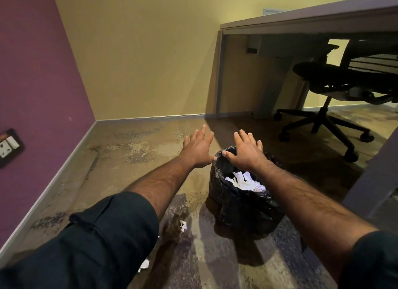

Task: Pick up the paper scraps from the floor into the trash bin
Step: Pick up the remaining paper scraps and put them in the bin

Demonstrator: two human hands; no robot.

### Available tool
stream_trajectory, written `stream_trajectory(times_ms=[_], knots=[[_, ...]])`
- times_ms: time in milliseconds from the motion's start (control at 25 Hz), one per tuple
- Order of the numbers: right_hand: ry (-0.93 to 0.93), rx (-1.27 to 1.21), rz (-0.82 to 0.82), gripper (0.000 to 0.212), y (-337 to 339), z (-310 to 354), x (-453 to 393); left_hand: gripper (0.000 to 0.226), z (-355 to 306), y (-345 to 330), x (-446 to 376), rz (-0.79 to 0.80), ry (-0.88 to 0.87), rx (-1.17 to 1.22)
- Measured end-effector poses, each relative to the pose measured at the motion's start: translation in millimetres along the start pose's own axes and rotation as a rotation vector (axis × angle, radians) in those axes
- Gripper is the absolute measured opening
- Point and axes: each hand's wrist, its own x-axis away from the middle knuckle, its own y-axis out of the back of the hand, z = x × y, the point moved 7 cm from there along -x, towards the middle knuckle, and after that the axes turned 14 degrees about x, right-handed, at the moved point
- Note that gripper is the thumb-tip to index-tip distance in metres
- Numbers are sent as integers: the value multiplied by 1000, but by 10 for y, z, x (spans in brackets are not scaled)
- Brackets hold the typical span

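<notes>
Your fingers [202, 132] are spread flat on both hands, holding nothing: left hand [199, 147] beside the trash bin [243, 202], right hand [245, 152] over its far rim. Risk: you may think you're done, since two paper scraps [183, 225] lie on the floor [133, 151] at lower centre, half hidden under your left sleeve [92, 241]. The black-lined bin at centre frame already holds white scraps.
</notes>
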Motion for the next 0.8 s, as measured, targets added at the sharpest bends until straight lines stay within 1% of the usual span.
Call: stream_trajectory(times_ms=[200, 400, 600, 800], knots=[[74, -47, 7, 82, -31, 600, -33, 95, 573, 318, 275, -57, 95, -24], [152, -15, 17, 78, -82, 1303, -42, 95, 1266, 539, 648, -97, 171, -33], [240, -27, 44, 78, -373, 1941, 67, 95, 1958, 550, 1017, -92, 244, -80], [268, -4, 101, 79, -789, 2260, 177, 97, 2453, 427, 1293, -50, 292, -105]])
